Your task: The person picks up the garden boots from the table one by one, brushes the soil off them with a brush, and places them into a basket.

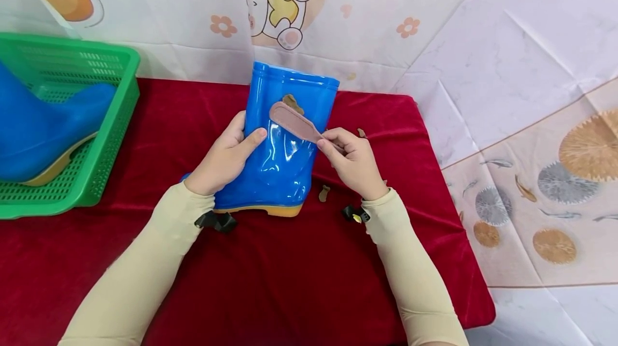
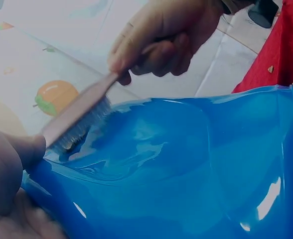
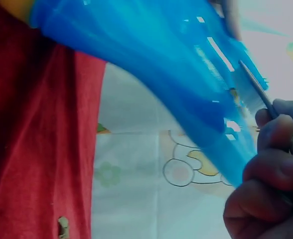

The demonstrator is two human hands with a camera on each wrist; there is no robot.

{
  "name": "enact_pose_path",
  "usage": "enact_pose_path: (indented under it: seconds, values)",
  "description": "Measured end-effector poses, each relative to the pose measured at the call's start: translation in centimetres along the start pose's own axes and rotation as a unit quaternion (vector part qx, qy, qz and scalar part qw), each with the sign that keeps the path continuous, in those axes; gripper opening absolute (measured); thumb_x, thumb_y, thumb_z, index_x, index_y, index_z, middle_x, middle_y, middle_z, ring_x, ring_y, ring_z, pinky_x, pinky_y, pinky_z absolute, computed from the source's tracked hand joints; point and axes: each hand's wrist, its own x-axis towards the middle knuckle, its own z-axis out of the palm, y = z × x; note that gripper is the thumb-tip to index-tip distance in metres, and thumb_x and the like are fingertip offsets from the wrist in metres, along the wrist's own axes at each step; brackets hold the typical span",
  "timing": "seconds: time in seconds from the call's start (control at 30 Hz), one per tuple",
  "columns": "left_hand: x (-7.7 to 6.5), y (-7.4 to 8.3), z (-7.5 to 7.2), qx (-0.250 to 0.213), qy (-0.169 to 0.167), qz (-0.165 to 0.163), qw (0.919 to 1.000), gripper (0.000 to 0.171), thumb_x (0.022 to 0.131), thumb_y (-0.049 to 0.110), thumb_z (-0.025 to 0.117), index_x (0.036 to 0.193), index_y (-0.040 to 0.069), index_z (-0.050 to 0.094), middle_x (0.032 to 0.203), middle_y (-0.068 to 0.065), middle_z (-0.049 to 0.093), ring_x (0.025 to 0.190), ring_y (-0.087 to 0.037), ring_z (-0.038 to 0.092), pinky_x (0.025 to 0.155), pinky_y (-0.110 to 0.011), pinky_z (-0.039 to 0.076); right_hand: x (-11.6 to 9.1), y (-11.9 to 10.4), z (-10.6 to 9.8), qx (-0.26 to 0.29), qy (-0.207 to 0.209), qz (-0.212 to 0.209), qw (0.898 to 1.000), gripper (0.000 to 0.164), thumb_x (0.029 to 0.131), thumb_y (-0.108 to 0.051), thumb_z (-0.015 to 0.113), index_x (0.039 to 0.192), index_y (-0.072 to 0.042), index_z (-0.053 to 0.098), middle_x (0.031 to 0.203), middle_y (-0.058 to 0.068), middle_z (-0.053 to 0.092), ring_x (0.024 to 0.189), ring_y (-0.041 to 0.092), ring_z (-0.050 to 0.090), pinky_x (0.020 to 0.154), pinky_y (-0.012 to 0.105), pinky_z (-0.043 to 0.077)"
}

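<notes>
A shiny blue rain boot (image 1: 285, 174) with a yellow sole is held up by my left hand (image 1: 227, 153), which grips its shaft from the left with the thumb lying across the front. My right hand (image 1: 352, 158) pinches the handle of a pinkish-brown brush (image 1: 296, 123). In the left wrist view the bristles (image 2: 86, 124) lie against the boot shaft. A brown patch of dirt (image 1: 292, 103) shows on the shaft just above the brush head. In the right wrist view, curled fingers (image 3: 271, 174) wrap the brush handle.
At the left stands a green plastic basket (image 1: 108, 137) with another blue boot (image 1: 48, 120) in it. Small brown crumbs (image 1: 324, 193) lie on the red cloth (image 1: 299, 271) right of the boot. A patterned white sheet (image 1: 183, 13) hangs behind the table.
</notes>
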Motion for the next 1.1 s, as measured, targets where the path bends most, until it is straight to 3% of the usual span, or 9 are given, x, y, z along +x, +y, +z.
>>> enact_pose_path:
  seconds: [0.33, 0.53, 0.63, 0.73, 0.87, 1.0, 1.1]
  values:
    - [0.0, -0.1, -0.2, 0.001, 0.006, 0.002, 1.0000, 0.059, 0.109, 0.035, 0.051, 0.158, 0.013, 0.026, 0.153, -0.012, 0.048, 0.136, -0.037, 0.052, 0.106, -0.065, 0.046, 0.2, 0.7, -0.3, -0.077, 0.027, -0.006, 0.997, 0.011, 0.099, -0.012, 0.070, 0.107, -0.005, 0.075, 0.083, 0.007, 0.075, 0.061, 0.013, 0.053, 0.057, 0.023, 0.042]
    - [-0.2, 0.2, -0.8, 0.085, 0.057, -0.001, 0.9947, 0.062, 0.103, 0.041, 0.062, 0.154, 0.012, 0.040, 0.144, -0.012, 0.054, 0.125, -0.036, 0.060, 0.100, -0.064, 0.051, 0.3, 0.2, -0.8, -0.077, 0.019, 0.019, 0.997, 0.013, 0.099, -0.013, 0.071, 0.108, -0.006, 0.075, 0.089, 0.003, 0.076, 0.064, 0.015, 0.056, 0.059, 0.023, 0.047]
    - [-0.2, 0.4, -1.1, 0.105, 0.083, 0.016, 0.9908, 0.061, 0.102, 0.036, 0.067, 0.153, 0.012, 0.042, 0.136, -0.011, 0.058, 0.117, -0.031, 0.062, 0.097, -0.057, 0.055, 0.3, 0.1, -0.9, -0.074, 0.012, 0.019, 0.997, 0.014, 0.099, -0.012, 0.072, 0.110, -0.005, 0.075, 0.093, 0.005, 0.078, 0.069, 0.014, 0.063, 0.064, 0.021, 0.053]
    - [-0.3, 0.7, -1.1, 0.107, 0.101, 0.038, 0.9884, 0.060, 0.099, 0.029, 0.071, 0.148, 0.011, 0.042, 0.127, -0.011, 0.062, 0.109, -0.026, 0.063, 0.091, -0.041, 0.059, 0.2, 0.1, -0.8, -0.067, 0.009, 0.010, 0.998, 0.014, 0.098, -0.009, 0.071, 0.111, -0.004, 0.074, 0.098, 0.007, 0.078, 0.076, 0.014, 0.070, 0.070, 0.020, 0.057]
    - [-0.7, 1.3, -1.1, 0.121, 0.116, 0.052, 0.9845, 0.055, 0.096, 0.027, 0.075, 0.140, 0.009, 0.047, 0.124, -0.009, 0.062, 0.107, -0.021, 0.061, 0.083, -0.024, 0.057, 0.1, -0.1, -0.6, -0.052, 0.007, -0.012, 0.999, 0.015, 0.097, -0.004, 0.071, 0.112, -0.001, 0.073, 0.095, 0.010, 0.077, 0.069, 0.015, 0.064, 0.064, 0.019, 0.054]
    - [-1.1, 2.0, -1.4, 0.148, 0.123, 0.061, 0.9793, 0.049, 0.097, 0.026, 0.074, 0.137, 0.007, 0.054, 0.122, -0.010, 0.064, 0.107, -0.021, 0.063, 0.082, -0.022, 0.057, 0.0, -0.2, -0.4, -0.049, 0.010, -0.024, 0.998, 0.015, 0.097, -0.004, 0.070, 0.112, 0.000, 0.073, 0.092, 0.014, 0.075, 0.064, 0.015, 0.056, 0.058, 0.021, 0.049]
    - [-1.2, 2.3, -1.5, 0.162, 0.126, 0.060, 0.9768, 0.046, 0.098, 0.025, 0.074, 0.136, 0.007, 0.058, 0.118, -0.011, 0.066, 0.103, -0.022, 0.065, 0.085, -0.030, 0.058, 0.0, 0.0, -0.3, -0.060, 0.013, -0.019, 0.998, 0.016, 0.097, -0.005, 0.071, 0.112, -0.001, 0.073, 0.093, 0.014, 0.076, 0.065, 0.014, 0.058, 0.059, 0.021, 0.050]
